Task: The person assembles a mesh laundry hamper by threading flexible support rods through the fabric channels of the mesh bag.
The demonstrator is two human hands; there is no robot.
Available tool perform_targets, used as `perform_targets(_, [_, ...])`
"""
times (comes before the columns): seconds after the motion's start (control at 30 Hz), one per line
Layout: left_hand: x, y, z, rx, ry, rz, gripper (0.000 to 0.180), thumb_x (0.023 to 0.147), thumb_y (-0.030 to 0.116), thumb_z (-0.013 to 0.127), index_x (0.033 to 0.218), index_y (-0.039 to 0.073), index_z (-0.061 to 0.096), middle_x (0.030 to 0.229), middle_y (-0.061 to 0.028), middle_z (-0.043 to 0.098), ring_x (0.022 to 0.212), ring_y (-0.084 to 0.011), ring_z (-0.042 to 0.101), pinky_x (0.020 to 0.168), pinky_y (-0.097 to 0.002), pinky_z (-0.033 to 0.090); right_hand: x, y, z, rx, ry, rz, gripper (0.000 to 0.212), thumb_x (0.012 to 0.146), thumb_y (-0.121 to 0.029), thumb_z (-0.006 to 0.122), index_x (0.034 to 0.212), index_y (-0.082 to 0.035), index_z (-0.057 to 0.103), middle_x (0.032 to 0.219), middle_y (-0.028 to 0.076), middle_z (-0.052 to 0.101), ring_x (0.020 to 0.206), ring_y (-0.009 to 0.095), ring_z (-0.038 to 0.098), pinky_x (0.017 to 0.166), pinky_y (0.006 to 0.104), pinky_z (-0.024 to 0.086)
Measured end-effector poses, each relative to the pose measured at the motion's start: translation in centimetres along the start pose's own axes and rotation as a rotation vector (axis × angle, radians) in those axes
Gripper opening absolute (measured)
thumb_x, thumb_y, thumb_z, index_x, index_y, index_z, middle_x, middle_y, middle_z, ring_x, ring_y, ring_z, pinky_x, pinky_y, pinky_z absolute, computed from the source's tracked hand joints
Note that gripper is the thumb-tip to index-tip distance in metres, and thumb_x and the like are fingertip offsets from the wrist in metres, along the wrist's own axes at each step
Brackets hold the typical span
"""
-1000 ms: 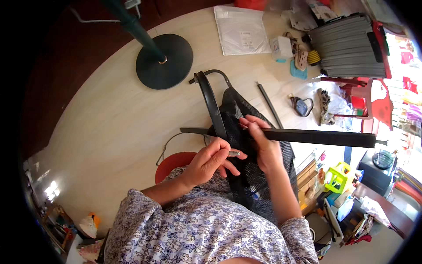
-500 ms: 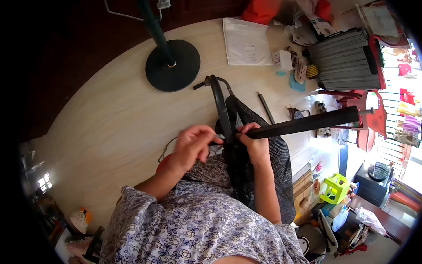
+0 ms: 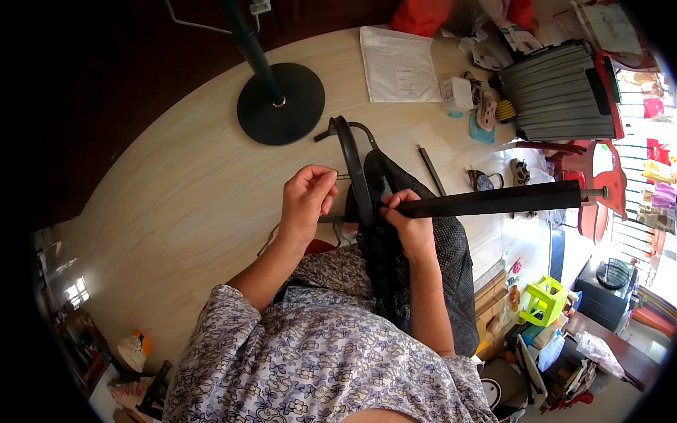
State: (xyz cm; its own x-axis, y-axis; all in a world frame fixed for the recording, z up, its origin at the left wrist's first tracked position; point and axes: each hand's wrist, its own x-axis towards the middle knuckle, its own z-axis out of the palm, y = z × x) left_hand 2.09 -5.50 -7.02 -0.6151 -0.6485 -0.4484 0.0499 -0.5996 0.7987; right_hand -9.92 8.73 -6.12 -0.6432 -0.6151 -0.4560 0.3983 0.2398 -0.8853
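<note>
My left hand (image 3: 309, 199) is raised beside a curved black metal hoop (image 3: 350, 158), fingers pinched on a thin metal rod (image 3: 343, 176) whose short end points at the hoop; its exact kind is unclear. My right hand (image 3: 412, 224) is closed round the near end of a long black bar (image 3: 493, 200), where it meets the hoop. A threaded bolt (image 3: 597, 192) sticks out of the bar's far end. Black mesh fabric (image 3: 444, 282) hangs from the hoop across my lap, hiding part of the joint.
A green post on a round dark base (image 3: 282, 106) stands at the far left. A white plastic packet (image 3: 400, 65), a short dark rod (image 3: 431, 170) and shoes (image 3: 486, 113) lie on the pale floor. A small red chair (image 3: 596, 176) and lime-green stool (image 3: 543, 302) stand right.
My left hand has moved up and slightly left, off the joint, and now shows the thin rod in its pinch. The right hand keeps its grip on the bar.
</note>
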Motion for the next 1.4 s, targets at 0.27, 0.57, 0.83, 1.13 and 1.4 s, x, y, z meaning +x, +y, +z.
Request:
perform_targets(0.27, [-0.5,0.3,1.6,0.171,-0.004,0.054,0.018,0.088,0.018,0.055,0.093,0.000,0.055,0.063,-0.0027,0.053,0.047,-0.0045,0.040,0.042,-0.0179,0.030,0.0,0.0,0.0,0.013,-0.012,0.003,0.017,0.068,0.009,0.059,0.072,-0.004,0.048,0.084,0.007,0.056,0.084,0.013,0.052,0.076,0.0247,0.043])
perform_targets(0.57, [0.5,-0.1,1.8,0.292,-0.099,0.179,0.036,0.096,0.026,0.037,0.117,0.000,0.050,0.066,0.0044,0.043,0.056,-0.0033,0.037,0.049,-0.0188,0.030,0.0,-0.2,0.1,-0.029,-0.022,-0.037,0.017,0.069,0.009,0.060,0.072,-0.004,0.048,0.084,0.007,0.056,0.080,0.012,0.052,0.072,0.0239,0.043])
perform_targets(0.83, [1.1,1.6,1.1,0.177,-0.180,0.007,0.041,0.091,0.018,0.036,0.126,-0.003,0.040,0.064,0.0049,0.033,0.056,-0.0034,0.030,0.048,-0.0175,0.024,0.2,0.0,0.1,-0.060,-0.039,-0.066,0.016,0.069,0.008,0.060,0.073,-0.003,0.048,0.082,0.006,0.056,0.077,0.011,0.052,0.068,0.0229,0.042])
perform_targets(1.13, [1.0,0.3,-0.4,-0.143,-0.266,-0.182,0.043,0.089,0.018,0.043,0.128,-0.001,0.038,0.067,-0.0012,0.042,0.054,-0.0076,0.034,0.048,-0.0182,0.028,0.3,-0.1,0.1,-0.030,-0.041,-0.070,0.017,0.069,0.008,0.061,0.073,-0.002,0.048,0.078,0.004,0.056,0.071,0.009,0.051,0.062,0.0219,0.042])
perform_targets(1.4, [1.3,1.1,-0.2,-0.194,-0.323,-0.240,0.046,0.088,0.018,0.046,0.129,0.000,0.036,0.068,-0.0022,0.043,0.050,-0.0070,0.033,0.045,-0.0172,0.027,0.4,-0.1,-0.2,-0.038,-0.039,-0.099,0.015,0.068,0.006,0.061,0.071,-0.002,0.049,0.074,0.002,0.056,0.068,0.008,0.051,0.060,0.0221,0.041])
